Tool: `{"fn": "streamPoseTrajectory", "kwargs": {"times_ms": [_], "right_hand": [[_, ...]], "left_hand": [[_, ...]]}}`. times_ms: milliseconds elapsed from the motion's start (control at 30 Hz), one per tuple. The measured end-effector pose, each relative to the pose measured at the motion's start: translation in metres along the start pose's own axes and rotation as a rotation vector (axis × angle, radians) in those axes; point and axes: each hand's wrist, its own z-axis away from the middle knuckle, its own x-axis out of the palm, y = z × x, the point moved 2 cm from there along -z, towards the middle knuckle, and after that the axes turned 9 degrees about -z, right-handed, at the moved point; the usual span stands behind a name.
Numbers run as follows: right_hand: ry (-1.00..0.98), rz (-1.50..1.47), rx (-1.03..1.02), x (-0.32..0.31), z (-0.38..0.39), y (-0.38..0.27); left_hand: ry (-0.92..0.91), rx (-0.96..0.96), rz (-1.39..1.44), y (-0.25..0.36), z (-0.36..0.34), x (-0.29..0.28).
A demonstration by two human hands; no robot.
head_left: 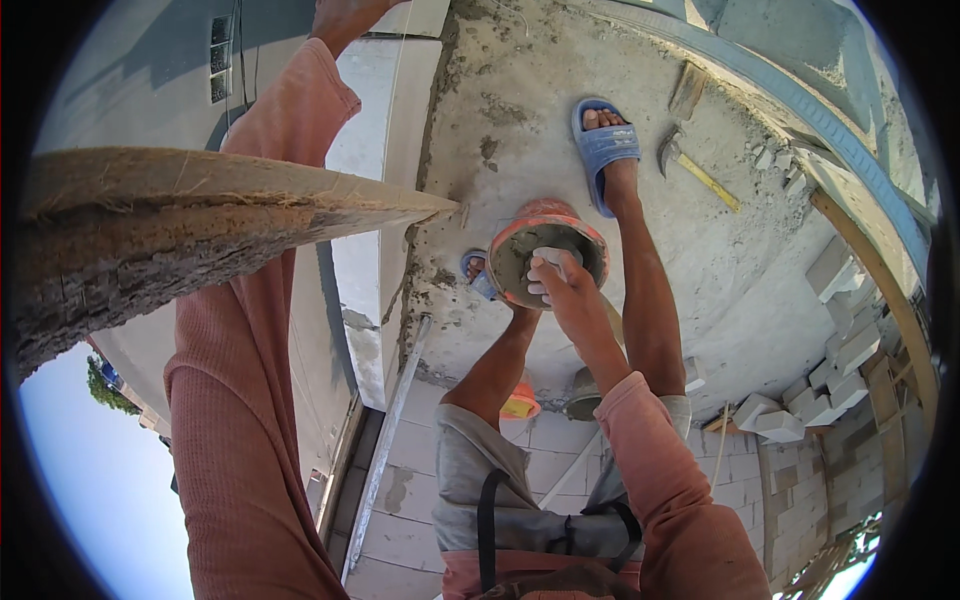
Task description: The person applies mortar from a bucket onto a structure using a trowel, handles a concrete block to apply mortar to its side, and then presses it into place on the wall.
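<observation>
My right hand (570, 290) is closed around a small pale grey-white piece (557, 258), whose exact kind I cannot make out. It is over the mouth of a red-orange bucket (597, 235) holding wet grey mortar (520, 250). Stretched up past a thick wooden post (250, 195), my left arm ends with my left hand (345, 18) at the upper edge of the view, close to the top of a pale block wall (375, 150). That hand is cut off by the frame and its fingers do not show.
Blue slippers (610, 140) are on my feet on the rough concrete. A yellow-handled hammer (705, 180) lies to the right. Behind the bucket are an orange container (522, 398), a dark bucket (583, 395) and a long metal bar (390, 440). Pale blocks (780, 425) are piled at lower right.
</observation>
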Motion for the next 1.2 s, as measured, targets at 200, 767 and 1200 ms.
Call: {"fn": "streamPoseTrajectory", "kwargs": {"times_ms": [200, 767, 1200], "right_hand": [[-0.007, -0.046, 0.014, 0.008, 0.001, -0.006], [0.009, -0.018, 0.006, 0.014, 0.0, -0.007], [0.03, -0.016, -0.012, 0.004, -0.001, 0.001]], "left_hand": [[0.125, -0.05, -0.027, -0.019, 0.0, -0.001], [0.176, -0.114, -0.13, 0.001, 0.023, -0.001], [0.14, -0.122, -0.058, 0.008, 0.019, 0.007]]}}
